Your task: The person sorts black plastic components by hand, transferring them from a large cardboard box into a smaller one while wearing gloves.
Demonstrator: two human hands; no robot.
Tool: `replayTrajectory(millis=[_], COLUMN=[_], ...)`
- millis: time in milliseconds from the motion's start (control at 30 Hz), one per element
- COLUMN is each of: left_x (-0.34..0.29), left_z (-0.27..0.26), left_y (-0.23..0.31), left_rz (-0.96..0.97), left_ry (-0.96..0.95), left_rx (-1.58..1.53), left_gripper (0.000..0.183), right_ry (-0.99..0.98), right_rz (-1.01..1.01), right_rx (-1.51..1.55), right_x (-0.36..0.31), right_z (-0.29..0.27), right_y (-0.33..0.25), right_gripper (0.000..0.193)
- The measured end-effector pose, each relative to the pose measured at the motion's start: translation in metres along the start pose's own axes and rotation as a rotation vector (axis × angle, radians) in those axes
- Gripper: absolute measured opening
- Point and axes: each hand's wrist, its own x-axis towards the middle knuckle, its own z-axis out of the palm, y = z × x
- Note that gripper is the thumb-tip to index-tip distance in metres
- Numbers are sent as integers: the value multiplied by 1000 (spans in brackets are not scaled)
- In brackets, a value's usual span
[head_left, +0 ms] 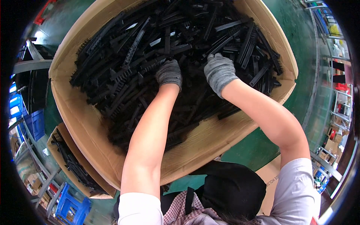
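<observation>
A large open cardboard box (90,127) holds a deep heap of long black plastic strips (138,41), several with comb-like teeth along an edge. Both my arms reach into it. My left hand (169,74), in a grey knit glove, is closed low among the strips near the middle of the heap. Dark parts around its fingertips hide what it grips. To its right, my right hand (220,72), gloved alike, is closed with fingers curled down. One strip end lies at those fingertips, but whether they hold it is hidden.
A smaller cardboard box (62,165) with more black parts stands at the lower left. Beside it is a blue plastic stool (73,204). Green floor (247,150) surrounds the box. Metal racks (337,108) with goods line the right side. A flat cardboard sheet (270,180) lies near me.
</observation>
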Motion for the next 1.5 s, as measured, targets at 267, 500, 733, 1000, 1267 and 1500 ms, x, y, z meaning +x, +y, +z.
replayTrajectory(millis=[267, 500, 733, 1000, 1267, 1500], left_x=[3, -54, -111, -189, -309, -415], left_z=[12, -34, -102, -133, -165, -130], left_y=[-12, -40, -116, -236, -345, -465], left_rz=[115, 303, 392, 25, -218, -600], left_ry=[-44, -20, 136, 347, 823, 1085], left_rx=[19, -16, -784, -1397, -1256, -512], left_gripper=[21, 39, 22, 30, 32, 33], right_ry=[-97, 199, 511, 257, 53, -39], right_rz=[-154, -284, -465, -251, -239, -333], right_rx=[138, 488, 732, 1599, 1806, 1623], right_x=[-50, -75, -85, -87, -86, -92], right_z=[-43, -43, -77, -137, -183, -214], right_y=[35, 70, 55, 4, -67, -128], right_gripper=[23, 23, 23, 19, 21, 24])
